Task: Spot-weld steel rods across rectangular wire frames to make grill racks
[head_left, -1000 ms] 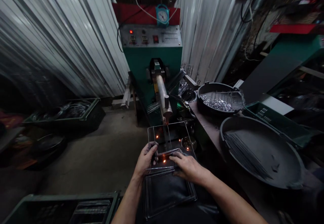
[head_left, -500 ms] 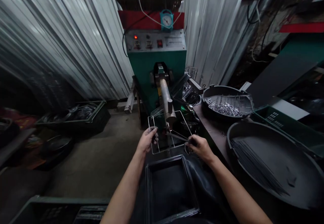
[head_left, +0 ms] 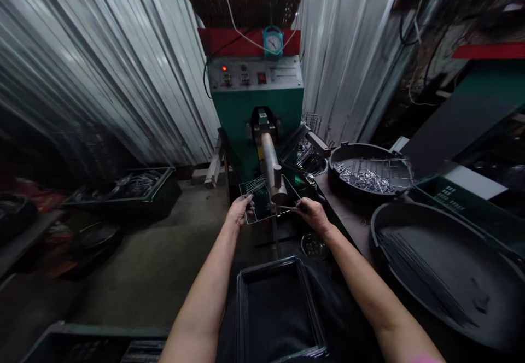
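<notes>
My left hand (head_left: 241, 209) pinches the left side of a rectangular wire frame (head_left: 261, 221). On the opposite side, my right hand (head_left: 315, 214) is closed on a thin metal strip (head_left: 290, 208) at the frame's right edge; whether its fingers also grip the frame is hard to see. The frame sits under the round metal arm (head_left: 269, 158) of a green welding machine (head_left: 232, 117), with its near edge at the arm's tip. Several thin wires (head_left: 256, 183) show at the frame's far left. A stack of rectangular wire frames (head_left: 241, 308) lies on my lap.
At right stand a round pan of short wire pieces (head_left: 369, 180) and a larger pan (head_left: 488, 275) with long dark rods (head_left: 422, 275). Green crates (head_left: 164, 182) sit on the floor at left. A teal clock (head_left: 273, 41) hangs above the control panel (head_left: 283, 73).
Both hands have moved forward, bringing the wire frame and strip closer under the machine's arm. The frame's near edge now reaches the arm's tip. The view has tilted slightly up.
</notes>
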### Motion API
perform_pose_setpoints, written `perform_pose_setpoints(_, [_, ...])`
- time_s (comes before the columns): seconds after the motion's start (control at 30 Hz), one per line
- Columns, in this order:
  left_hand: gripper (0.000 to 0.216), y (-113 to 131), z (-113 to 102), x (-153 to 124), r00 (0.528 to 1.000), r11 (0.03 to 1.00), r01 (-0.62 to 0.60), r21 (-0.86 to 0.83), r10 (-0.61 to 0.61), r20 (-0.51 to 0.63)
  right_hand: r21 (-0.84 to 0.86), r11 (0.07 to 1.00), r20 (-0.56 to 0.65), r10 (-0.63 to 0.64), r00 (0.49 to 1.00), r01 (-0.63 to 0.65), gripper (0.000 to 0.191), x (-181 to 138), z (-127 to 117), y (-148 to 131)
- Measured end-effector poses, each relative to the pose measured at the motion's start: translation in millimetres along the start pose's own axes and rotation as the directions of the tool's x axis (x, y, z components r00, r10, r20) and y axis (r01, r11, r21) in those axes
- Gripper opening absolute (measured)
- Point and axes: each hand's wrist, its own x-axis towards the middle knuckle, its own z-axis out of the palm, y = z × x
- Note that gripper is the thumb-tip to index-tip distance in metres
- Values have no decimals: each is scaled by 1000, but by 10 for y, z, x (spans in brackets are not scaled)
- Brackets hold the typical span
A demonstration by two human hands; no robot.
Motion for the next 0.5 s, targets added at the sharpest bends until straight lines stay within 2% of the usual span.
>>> perform_pose_setpoints(0.17, [23, 2, 17, 22, 1000, 999, 7, 33, -7, -6, -45, 999, 51, 34, 998, -32, 12, 20, -86, -74])
perform_pose_setpoints(0.23, [23, 22, 32, 15, 1000, 999, 10, 36, -10, -6, 16, 997, -13, 82, 997, -82, 12, -100, -124, -143])
perform_pose_setpoints(0.3, [24, 38, 42, -11, 1000, 1000, 10, 29, -9, -16, 97, 972, -142, 227, 963, -215, 24, -340, -132, -189])
perform_pose_setpoints(0.33, [24, 41, 41, -37, 1000, 1000, 9, 22, -8, -24, 153, 938, -204, 339, 919, -312, 30, -497, -122, -192])
perform_pose_setpoints(0.4, [25, 30, 22, -131, 999, 1000, 12, 10, -12, -43, 311, 795, -245, 597, 764, -521, 34, -843, -86, -153])
perform_pose_setpoints(0.47, [27, -16, -24, -296, 998, 1000, 23, 2, -23, -55, 550, 558, -167, 802, 573, -621, 31, -1157, -49, -70])
perform_pose_setpoints(0.5, [28, -54, -56, -406, 998, 1000, 28, 3, -28, -51, 677, 409, -94, 872, 480, -612, 28, -1278, -38, -24])
